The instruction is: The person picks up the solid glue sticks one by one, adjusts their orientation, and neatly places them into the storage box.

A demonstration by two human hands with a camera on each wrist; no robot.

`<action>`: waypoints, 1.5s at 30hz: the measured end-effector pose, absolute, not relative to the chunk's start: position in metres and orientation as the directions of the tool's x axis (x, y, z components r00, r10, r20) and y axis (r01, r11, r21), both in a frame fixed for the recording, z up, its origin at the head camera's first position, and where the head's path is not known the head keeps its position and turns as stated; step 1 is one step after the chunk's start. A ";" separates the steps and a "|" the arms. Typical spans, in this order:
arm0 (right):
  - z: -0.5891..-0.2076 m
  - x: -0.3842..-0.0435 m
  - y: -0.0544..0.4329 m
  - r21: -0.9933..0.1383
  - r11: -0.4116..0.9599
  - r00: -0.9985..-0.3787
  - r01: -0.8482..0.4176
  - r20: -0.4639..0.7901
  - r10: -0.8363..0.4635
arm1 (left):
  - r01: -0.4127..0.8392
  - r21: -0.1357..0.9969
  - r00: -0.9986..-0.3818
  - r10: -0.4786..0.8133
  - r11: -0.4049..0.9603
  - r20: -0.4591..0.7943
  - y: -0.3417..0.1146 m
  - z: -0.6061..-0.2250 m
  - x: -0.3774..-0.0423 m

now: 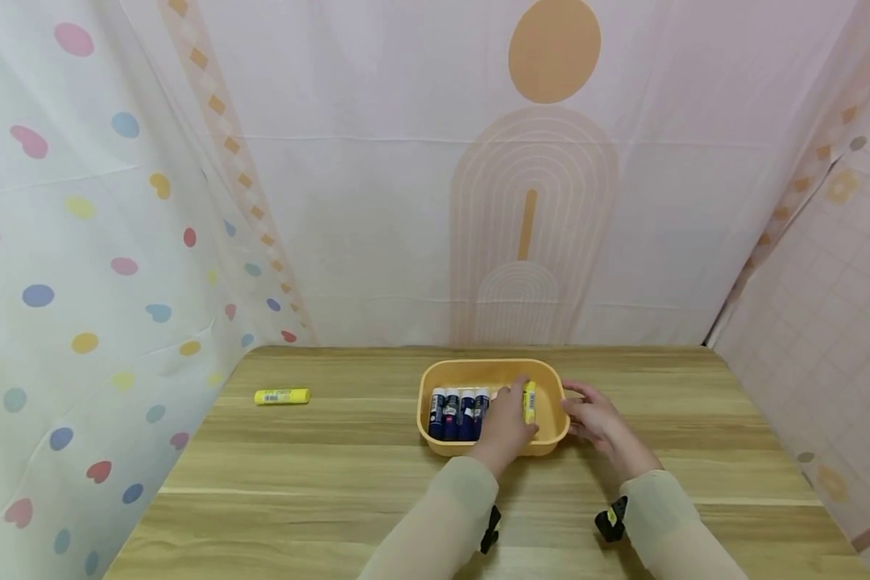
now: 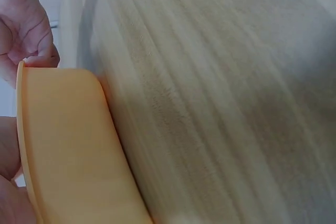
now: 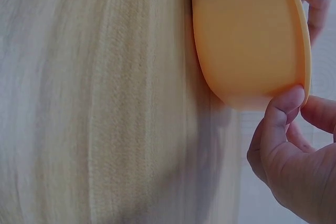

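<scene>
A yellow-orange plastic basket (image 1: pixel 455 449) stands on the wooden table. Along its left side, several dark blue glue sticks (image 1: pixel 449 415) with white caps lie side by side. My left hand (image 1: pixel 503 423) reaches in over the near rim and holds a yellow glue stick (image 1: pixel 529 401) lengthwise, with a finger at its far end and the thumb at its near end. The palm hides part of the row. At the right end, my right hand (image 1: pixel 598 419) pinches the basket's rim, as the right wrist view shows with the thumb and fingers (image 3: pixel 283 111) on it.
Another yellow glue stick (image 1: pixel 281 396) lies on its side on the table, well to the left of the basket. Behind the table (image 1: pixel 319 499) hangs a patterned curtain (image 1: pixel 370 242), with more curtain on both sides.
</scene>
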State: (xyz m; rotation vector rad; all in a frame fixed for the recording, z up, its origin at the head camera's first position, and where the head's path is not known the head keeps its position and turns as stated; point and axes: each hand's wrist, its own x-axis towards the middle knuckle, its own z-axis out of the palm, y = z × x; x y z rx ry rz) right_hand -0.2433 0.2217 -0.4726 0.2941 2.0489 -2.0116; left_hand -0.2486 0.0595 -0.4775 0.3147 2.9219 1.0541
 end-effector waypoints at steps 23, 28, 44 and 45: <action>-0.473 -0.244 0.219 -0.948 0.007 -0.947 0.318 -0.318 -0.042 | 0.013 0.366 -0.991 0.062 0.931 -0.122 0.064 -0.470 -0.251; -0.472 -0.244 0.218 -0.947 0.016 -0.946 0.319 -0.320 -0.047 | 0.018 0.390 -0.995 0.055 0.921 -0.082 0.063 -0.475 -0.252; -0.473 -0.244 0.219 -0.945 0.027 -0.944 0.327 -0.327 -0.033 | 0.207 0.714 -0.962 0.005 0.669 0.273 0.000 -0.454 -0.246; -0.473 -0.243 0.220 -0.945 0.028 -0.945 0.326 -0.327 -0.032 | 0.216 0.735 -0.955 -0.019 0.643 0.297 -0.007 -0.453 -0.246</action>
